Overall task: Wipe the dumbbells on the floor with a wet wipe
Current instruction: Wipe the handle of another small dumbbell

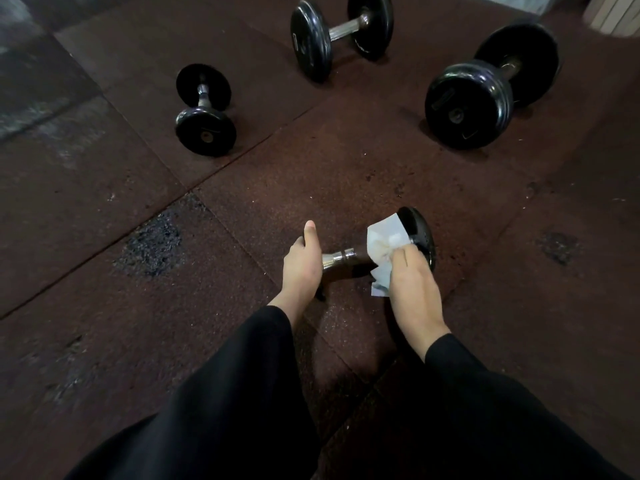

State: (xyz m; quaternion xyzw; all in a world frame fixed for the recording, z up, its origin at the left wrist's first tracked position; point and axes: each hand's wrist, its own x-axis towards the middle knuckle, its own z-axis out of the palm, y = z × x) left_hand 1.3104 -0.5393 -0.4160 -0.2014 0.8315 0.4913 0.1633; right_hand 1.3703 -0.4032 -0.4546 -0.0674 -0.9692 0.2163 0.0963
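Four dumbbells on the rubber floor (pixel 104 209) here: a small one (pixel 205 109), a mid one (pixel 341 34) and a chunky one (pixel 491 84) lined up further out, plus the one I'm working on (pixel 377 252) right in front of me. One wet wipe (pixel 386 249). My left hand (pixel 302 263) is wrapped around the near end, thumb sticking up. My right hand (pixel 414 289) is pinching the wipe against the far plate, fingers curled down over it.

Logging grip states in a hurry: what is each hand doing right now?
Left hand: closed on the near dumbbell's handle end.
Right hand: closed on the wet wipe, pressing it against that dumbbell.
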